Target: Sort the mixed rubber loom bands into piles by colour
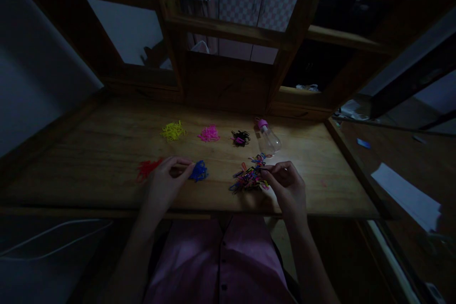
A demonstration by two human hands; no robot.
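My left hand point(168, 176) is at the left edge of a pile of blue paper clips point(199, 171), thumb and forefinger pinched together. Whatever is between those fingertips is too small to make out. Behind the left wrist side lies a pile of red paper clips point(147, 169), partly covered by that hand. My right hand point(288, 181) pinches a dark paper clip point(262, 169) at the right side of a mixed-colour heap of clips point(249, 178). Farther back sit separate piles of yellow clips point(173, 131), pink clips point(209, 133) and black clips point(241, 138), the black one with some pink among it.
A clear bulb-shaped bottle point(271, 142) with a pink cap lies behind the mixed heap. Wooden shelving point(228, 78) rises along the table's back edge. White papers point(408, 195) rest on a brown surface to the right. The light is dim.
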